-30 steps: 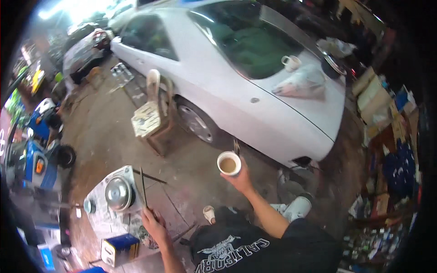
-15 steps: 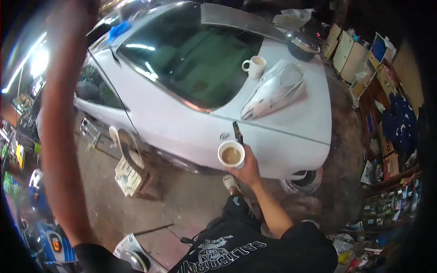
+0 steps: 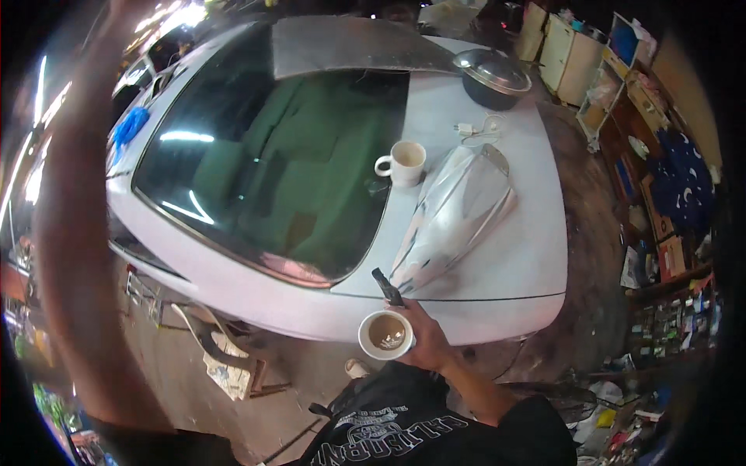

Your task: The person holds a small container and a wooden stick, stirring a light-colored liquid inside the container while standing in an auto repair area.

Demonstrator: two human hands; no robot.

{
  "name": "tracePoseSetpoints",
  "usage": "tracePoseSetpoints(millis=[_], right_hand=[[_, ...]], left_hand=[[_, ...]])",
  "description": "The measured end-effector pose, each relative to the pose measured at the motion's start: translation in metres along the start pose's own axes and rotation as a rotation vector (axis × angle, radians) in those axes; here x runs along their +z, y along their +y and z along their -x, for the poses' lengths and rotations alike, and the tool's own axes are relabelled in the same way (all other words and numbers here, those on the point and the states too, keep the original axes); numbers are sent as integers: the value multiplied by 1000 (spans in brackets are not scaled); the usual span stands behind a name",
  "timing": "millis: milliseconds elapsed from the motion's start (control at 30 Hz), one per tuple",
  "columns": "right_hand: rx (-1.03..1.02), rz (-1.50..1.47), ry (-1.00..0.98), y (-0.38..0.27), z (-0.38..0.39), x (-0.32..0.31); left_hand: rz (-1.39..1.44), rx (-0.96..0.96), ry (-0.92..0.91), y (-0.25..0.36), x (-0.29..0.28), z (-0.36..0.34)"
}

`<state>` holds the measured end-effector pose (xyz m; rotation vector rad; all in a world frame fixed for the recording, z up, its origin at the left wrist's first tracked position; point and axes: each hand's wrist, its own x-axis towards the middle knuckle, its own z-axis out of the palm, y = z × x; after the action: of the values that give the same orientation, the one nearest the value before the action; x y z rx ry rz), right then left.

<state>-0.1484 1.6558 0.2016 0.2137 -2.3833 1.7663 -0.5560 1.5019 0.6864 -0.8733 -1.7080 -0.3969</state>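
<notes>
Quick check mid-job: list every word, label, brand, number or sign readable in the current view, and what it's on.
Black shirt: large white lettering, with smaller lettering around an emblem; I don't copy printed wording.
Shelf goods at right: any labels are too small and blurred to read.
White cup in the right hand: no lettering visible.
White mug on the car: none visible.

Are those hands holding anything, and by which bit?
The right hand holds a white cup by its side and a dark narrow thing by its lower end. The left hand is out of view.
</notes>
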Motion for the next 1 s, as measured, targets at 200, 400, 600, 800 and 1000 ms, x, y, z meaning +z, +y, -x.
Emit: tracePoseSetpoints(millis=[200,400,600,800,1000], right_hand=[[28,-13,153,1,-21,-10],[34,99,307,-5,-39,-18],[21,270,436,-3,-51,-33],[67,200,588,-8,-60,-41],[52,213,663,11,-51,-46]], left_hand=[[131,-85,-25,7,127,77],[-150,-176,-212,-37,166,93],[-442,18,-343,-113,136,69],[-190,8,-325,-107,188,117],[246,-230,-391,8,299,169]])
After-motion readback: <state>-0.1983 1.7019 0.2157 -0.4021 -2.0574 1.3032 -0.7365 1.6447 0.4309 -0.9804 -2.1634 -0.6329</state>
